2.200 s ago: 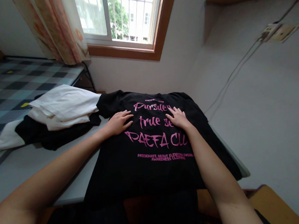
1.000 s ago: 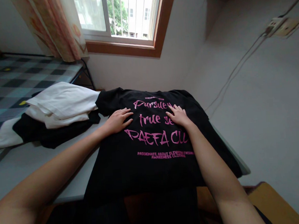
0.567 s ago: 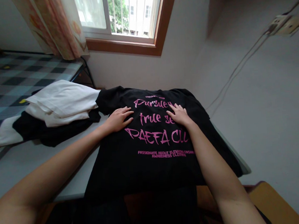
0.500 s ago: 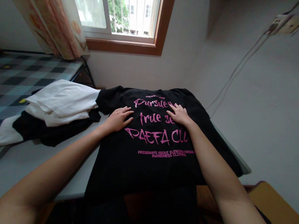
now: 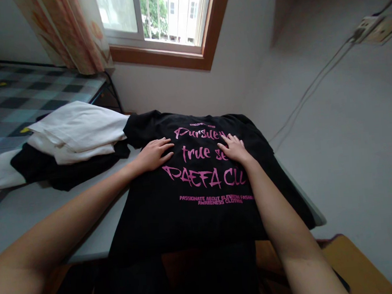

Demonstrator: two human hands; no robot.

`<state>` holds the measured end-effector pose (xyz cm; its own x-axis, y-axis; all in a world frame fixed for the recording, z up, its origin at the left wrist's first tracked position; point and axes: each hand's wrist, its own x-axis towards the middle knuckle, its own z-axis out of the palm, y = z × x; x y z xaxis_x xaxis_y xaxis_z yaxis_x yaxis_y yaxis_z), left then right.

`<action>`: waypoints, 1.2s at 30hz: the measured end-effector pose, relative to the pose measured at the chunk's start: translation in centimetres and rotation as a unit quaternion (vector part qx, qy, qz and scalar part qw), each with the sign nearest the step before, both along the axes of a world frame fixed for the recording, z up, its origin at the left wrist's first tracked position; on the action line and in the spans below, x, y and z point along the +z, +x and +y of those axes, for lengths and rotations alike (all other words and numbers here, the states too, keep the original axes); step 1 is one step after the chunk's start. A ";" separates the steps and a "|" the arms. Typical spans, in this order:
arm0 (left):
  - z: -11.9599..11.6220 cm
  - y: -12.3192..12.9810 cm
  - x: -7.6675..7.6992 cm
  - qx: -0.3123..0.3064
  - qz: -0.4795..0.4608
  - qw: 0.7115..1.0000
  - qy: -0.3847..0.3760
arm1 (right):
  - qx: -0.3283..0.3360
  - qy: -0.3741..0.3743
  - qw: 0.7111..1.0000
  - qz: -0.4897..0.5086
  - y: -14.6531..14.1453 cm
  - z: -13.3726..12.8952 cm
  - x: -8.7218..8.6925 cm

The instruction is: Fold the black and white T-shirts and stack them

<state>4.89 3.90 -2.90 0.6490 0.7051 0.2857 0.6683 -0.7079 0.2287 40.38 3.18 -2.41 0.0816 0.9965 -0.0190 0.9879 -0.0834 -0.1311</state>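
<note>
A black T-shirt point(image 5: 188, 224) with pink lettering lies spread out on a pale table point(image 5: 91, 237), its collar end toward the window and its hem at the near edge. My left hand point(image 5: 156, 154) rests palm down on the shirt's left side, beside the lettering, fingers stretched out. On the right part of the print lies my right hand point(image 5: 233, 148), also flat with fingers apart, covering some letters. Neither hand grips the cloth.
Left of the shirt sits a pile of white clothes point(image 5: 79, 129) and black clothes point(image 5: 62, 173). Behind it is a bed point(image 5: 38, 89) with a checked cover. A wall socket point(image 5: 368, 29) with a hanging cable is at the right, and a yellowish wooden seat point(image 5: 357, 261) stands below.
Both hands stay flat in the same places on the shirt. The whole view has shifted very slightly; the cloth looks unchanged.
</note>
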 end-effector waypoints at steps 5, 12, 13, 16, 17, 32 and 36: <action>0.0 0.0 0.0 -0.001 0.002 1.000 0.006 | -0.001 0.006 1.000 0.005 0.0 -0.1 0.0; 0.0 0.0 0.0 0.005 0.003 1.000 -0.001 | 0.000 0.008 1.000 0.009 0.0 0.0 0.0; 0.0 0.0 -0.1 0.006 0.004 1.000 0.001 | -0.001 0.008 1.000 0.008 0.0 0.0 0.0; 0.0 0.0 -0.1 0.005 0.009 1.000 0.007 | -0.002 0.004 1.000 0.008 -0.1 -0.1 0.1; 0.0 0.0 -0.1 0.005 0.009 1.000 0.007 | -0.002 0.003 1.000 0.009 -0.1 -0.1 0.1; 0.0 0.0 0.1 0.007 0.012 1.000 0.002 | -0.003 0.003 1.000 0.008 -0.3 -0.2 0.4; -0.1 0.0 0.1 0.007 0.013 1.000 0.003 | -0.003 0.003 1.000 0.011 -0.2 -0.2 0.4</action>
